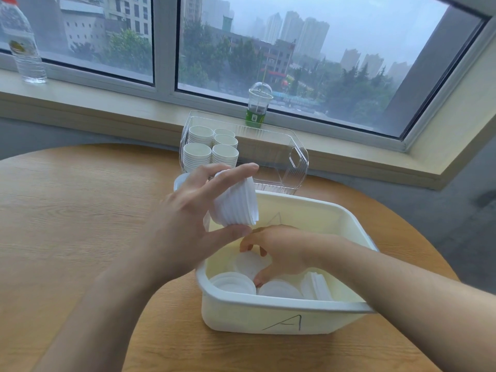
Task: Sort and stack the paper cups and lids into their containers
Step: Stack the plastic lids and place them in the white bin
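Note:
My left hand (pixel 188 218) holds a stack of white lids (pixel 237 204) on its side, thumb below and fingers on top, just above the far left corner of the cream bin marked "A" (pixel 281 316). Inside that bin my right hand (pixel 279 251) reaches down, its fingertips pinching a loose white lid (pixel 248 264). More white lids (pixel 280 288) lie on the bin floor, some stacked at the left and some leaning at the right. Behind the bin a clear plastic container (pixel 291 157) holds several stacks of white paper cups (pixel 210 149) in its left half.
The bin and container stand on a round wooden table (pixel 80 210) by a window sill. A green drink cup with a dome lid (pixel 257 106) stands on the sill behind the container, and a water bottle (pixel 22 41) stands at the far left.

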Motion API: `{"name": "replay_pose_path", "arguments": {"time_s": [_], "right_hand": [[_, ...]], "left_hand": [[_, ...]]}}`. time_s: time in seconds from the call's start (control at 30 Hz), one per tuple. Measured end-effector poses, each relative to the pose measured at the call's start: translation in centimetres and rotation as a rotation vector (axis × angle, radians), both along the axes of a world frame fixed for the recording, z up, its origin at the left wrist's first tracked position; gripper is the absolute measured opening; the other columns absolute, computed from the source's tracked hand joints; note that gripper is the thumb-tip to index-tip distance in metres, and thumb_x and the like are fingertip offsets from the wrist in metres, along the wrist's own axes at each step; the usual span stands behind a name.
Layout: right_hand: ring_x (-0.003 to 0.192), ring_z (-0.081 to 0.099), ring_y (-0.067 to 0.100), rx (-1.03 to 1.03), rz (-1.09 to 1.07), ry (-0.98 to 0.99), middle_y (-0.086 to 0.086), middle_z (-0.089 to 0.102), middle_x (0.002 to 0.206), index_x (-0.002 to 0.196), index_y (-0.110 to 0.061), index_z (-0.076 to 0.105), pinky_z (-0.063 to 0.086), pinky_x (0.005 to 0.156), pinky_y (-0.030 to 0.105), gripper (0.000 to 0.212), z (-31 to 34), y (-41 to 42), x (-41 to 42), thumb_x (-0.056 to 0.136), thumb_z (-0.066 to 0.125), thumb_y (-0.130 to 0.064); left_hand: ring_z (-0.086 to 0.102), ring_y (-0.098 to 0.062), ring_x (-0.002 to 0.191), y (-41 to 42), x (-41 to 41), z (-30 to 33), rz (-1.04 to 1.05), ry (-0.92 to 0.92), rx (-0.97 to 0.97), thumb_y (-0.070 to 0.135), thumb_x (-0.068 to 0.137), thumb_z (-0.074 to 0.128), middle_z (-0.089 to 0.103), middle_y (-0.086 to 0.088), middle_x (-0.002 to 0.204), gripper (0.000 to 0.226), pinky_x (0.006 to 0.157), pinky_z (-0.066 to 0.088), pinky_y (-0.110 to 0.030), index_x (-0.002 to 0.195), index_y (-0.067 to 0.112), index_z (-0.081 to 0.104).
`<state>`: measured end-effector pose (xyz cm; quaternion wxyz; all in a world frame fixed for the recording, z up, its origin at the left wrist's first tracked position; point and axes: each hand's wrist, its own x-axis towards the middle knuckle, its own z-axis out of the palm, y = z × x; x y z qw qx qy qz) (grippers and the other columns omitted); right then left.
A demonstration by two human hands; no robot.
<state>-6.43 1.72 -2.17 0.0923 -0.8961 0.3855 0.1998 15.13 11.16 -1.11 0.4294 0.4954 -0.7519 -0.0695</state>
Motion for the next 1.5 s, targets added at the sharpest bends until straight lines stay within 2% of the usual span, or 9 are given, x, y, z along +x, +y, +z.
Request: {"name": "replay_pose_path", "arguments": {"time_s": [0.1,0.23,0.33,0.43,0.5,0.6,0.8,1.2,1.5], "right_hand": [[0.116,0.058,0.023,0.000,-0.028,-0.009,-0.005,0.061,0.129,0.140,-0.029,0.049,0.049,0.102,0.041,0.075,0.1,0.1,-0.2,0.079,0.085,-0.054],[0.113,0.058,0.020,0.026,-0.072,-0.120,-0.005,0.060,0.125,0.143,-0.030,0.048,0.048,0.102,0.037,0.074,0.8,0.0,-0.6,0.082,0.087,-0.040],[0.100,0.063,0.020,0.049,-0.112,-0.247,-0.009,0.062,0.110,0.131,-0.029,0.062,0.053,0.096,0.040,0.049,1.6,-0.2,-1.5,0.087,0.084,-0.026],[0.092,0.069,0.016,0.070,-0.203,-0.399,-0.011,0.068,0.100,0.113,-0.035,0.069,0.058,0.090,0.040,0.032,2.8,0.2,-3.0,0.086,0.084,-0.028],[0.084,0.071,0.016,0.042,-0.278,-0.546,-0.007,0.073,0.093,0.102,-0.033,0.071,0.059,0.083,0.038,0.026,3.7,0.8,-4.1,0.083,0.088,-0.029],[0.071,0.071,0.019,0.052,-0.418,-0.921,0.008,0.078,0.086,0.095,-0.015,0.073,0.060,0.072,0.034,0.024,5.0,1.8,-5.2,0.080,0.090,-0.020],[0.080,0.075,0.022,0.139,-0.548,-1.346,0.015,0.080,0.089,0.100,-0.004,0.075,0.063,0.073,0.030,0.029,7.2,4.2,-4.3,0.081,0.081,-0.024],[0.087,0.075,0.020,0.288,-0.453,-1.310,0.014,0.080,0.096,0.106,-0.008,0.079,0.063,0.082,0.033,0.020,7.8,6.4,-0.8,0.087,0.080,-0.013],[0.083,0.071,0.015,0.243,-0.376,-1.254,0.013,0.080,0.098,0.109,-0.010,0.081,0.057,0.077,0.026,0.021,7.5,6.2,-0.3,0.089,0.080,-0.013]], "left_hand": [[0.051,-0.011,0.131,-0.1,-0.1,0.0,-0.004,0.001,0.014,0.060,0.078,0.072,0.047,0.021,0.149,0.082,0.102,0.051,-0.052,0.149,0.066,0.033],[0.051,-0.010,0.130,-0.2,0.0,-0.1,-0.021,0.014,0.028,0.073,0.076,0.063,0.047,0.022,0.148,0.079,0.103,0.051,-0.050,0.149,0.068,0.031],[0.052,-0.012,0.129,-0.2,0.0,0.0,-0.013,0.013,0.030,0.064,0.080,0.077,0.047,0.022,0.148,0.082,0.103,0.051,-0.051,0.148,0.070,0.031],[0.053,-0.011,0.128,-0.2,0.1,0.0,-0.013,0.018,0.031,0.053,0.081,0.084,0.047,0.023,0.146,0.086,0.103,0.050,-0.049,0.147,0.070,0.032],[0.053,-0.010,0.128,-0.2,0.0,0.0,-0.013,0.019,0.029,0.060,0.077,0.077,0.047,0.024,0.146,0.084,0.104,0.050,-0.048,0.148,0.069,0.032],[0.054,-0.008,0.126,-0.2,-0.1,-0.1,0.009,0.012,0.022,0.064,0.075,0.072,0.048,0.026,0.144,0.083,0.104,0.050,-0.050,0.148,0.069,0.032],[0.058,-0.010,0.120,-0.1,-0.2,-0.1,0.061,-0.002,0.002,0.074,0.072,0.065,0.051,0.026,0.140,0.083,0.095,0.054,-0.049,0.149,0.066,0.035],[0.058,-0.011,0.116,-0.1,-0.3,-0.1,0.079,-0.012,-0.050,0.072,0.073,0.064,0.050,0.019,0.137,0.085,0.087,0.057,-0.049,0.152,0.059,0.036],[0.057,-0.008,0.117,-0.2,-0.3,-0.1,0.054,0.024,-0.075,0.072,0.075,0.067,0.050,0.017,0.137,0.085,0.087,0.058,-0.044,0.153,0.056,0.039]]}}
